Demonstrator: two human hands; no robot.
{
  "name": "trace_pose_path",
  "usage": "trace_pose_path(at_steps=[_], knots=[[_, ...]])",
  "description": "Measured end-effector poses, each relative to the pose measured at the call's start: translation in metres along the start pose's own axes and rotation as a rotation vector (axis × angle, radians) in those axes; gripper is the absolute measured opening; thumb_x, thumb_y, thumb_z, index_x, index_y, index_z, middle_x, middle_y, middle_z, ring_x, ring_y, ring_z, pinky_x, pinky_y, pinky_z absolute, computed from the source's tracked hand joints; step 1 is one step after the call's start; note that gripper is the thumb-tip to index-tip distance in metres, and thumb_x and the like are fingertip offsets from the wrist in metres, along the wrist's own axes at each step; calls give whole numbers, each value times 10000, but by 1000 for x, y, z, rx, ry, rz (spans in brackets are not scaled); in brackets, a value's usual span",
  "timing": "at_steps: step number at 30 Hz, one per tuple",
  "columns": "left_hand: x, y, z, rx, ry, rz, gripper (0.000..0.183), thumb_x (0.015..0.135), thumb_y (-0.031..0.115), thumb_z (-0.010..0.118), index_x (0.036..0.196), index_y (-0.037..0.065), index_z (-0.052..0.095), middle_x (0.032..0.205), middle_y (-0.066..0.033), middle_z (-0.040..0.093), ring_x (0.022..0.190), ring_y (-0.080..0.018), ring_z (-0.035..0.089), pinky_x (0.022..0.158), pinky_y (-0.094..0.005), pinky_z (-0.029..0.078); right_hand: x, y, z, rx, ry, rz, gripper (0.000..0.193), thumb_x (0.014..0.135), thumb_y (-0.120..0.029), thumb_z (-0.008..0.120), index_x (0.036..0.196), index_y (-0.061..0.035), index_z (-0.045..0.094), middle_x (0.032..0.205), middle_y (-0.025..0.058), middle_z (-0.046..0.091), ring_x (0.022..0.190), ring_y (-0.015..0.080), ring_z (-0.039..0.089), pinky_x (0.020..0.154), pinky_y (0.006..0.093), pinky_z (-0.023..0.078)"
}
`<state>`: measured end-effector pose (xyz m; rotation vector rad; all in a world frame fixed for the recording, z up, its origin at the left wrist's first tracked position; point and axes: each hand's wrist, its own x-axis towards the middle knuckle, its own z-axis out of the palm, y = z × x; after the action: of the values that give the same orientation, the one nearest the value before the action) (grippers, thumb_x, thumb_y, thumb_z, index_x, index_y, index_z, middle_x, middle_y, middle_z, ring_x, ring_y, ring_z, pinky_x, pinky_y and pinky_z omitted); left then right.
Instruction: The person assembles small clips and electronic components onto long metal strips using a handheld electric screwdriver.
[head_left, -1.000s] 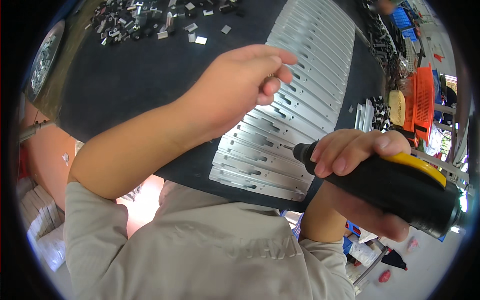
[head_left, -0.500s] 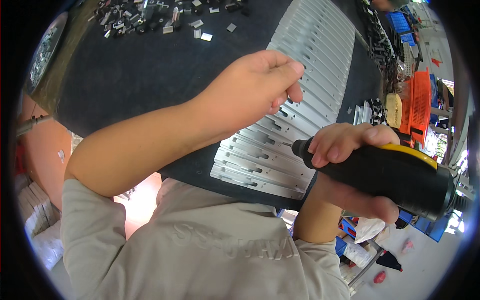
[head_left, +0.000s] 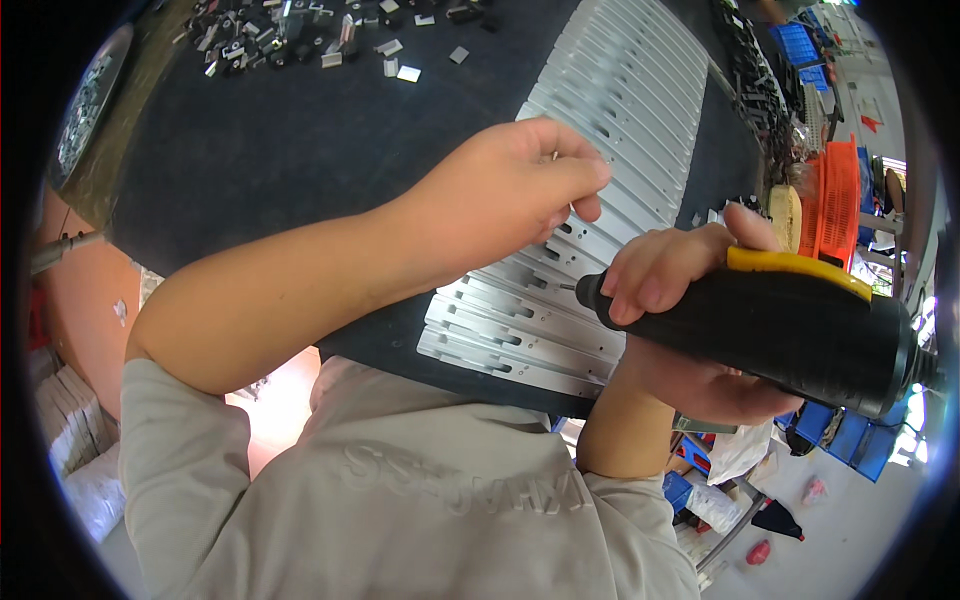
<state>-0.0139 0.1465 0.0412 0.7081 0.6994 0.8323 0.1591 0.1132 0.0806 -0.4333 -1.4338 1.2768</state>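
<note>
Black power driver (head_left: 775,325) has swung rear-end up and left hand (head_left: 510,190) dipped slightly, right hand (head_left: 655,272) wrapping its fingers round driver, nose over metal strips (head_left: 645,125) on counter (head_left: 250,150), left fingers curled, contents unclear; driver likely hefty, rigid, best gripped mid-body.

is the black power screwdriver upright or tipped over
Tipped well over: the right hand holds the power screwdriver lengthwise across the view, its bit pointing left over the metal strips. Whether it touches them is unclear.
</note>
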Motion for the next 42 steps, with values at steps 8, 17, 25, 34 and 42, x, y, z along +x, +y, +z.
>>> trace_pose_path(at_steps=[8,17,25,34,42], knots=[[-7,-3,4,82,-125,-130,223,932,183,581,1069,9,555,813,-32,593,635,-55,449,551,-200,354,1,1,-16,38,-1,45,1072,732,-835,492,1266,91,411,809,183,590,640,272,601,604,387,489],[-4,-10,14,153,-135,-175,98,920,143,568,953,53,544,742,-29,564,603,-54,443,526,-176,328,5,4,-9,363,92,-10,1043,775,-829,442,1285,78,376,1101,289,528,695,322,633,554,426,528],[-2,-15,6,121,-166,-199,318,889,189,597,1108,-39,566,791,-9,546,665,-52,440,562,-195,362,6,-6,5,0,121,120,1012,794,-841,368,1356,-4,288,1106,294,519,593,295,616,462,382,515],[-6,-7,11,88,-131,-213,270,913,177,576,1082,-35,581,792,-15,566,646,-50,429,544,-195,340,-2,0,9,-4,163,184,1153,714,-931,305,1193,115,388,911,245,566,533,264,582,467,359,497],[-3,-4,13,-23,-88,-231,101,861,14,504,784,33,567,678,-41,531,560,-106,509,503,-208,357,8,-16,-2,-59,90,215,1299,626,-991,330,1209,167,413,614,142,573,533,236,589,504,327,497]])
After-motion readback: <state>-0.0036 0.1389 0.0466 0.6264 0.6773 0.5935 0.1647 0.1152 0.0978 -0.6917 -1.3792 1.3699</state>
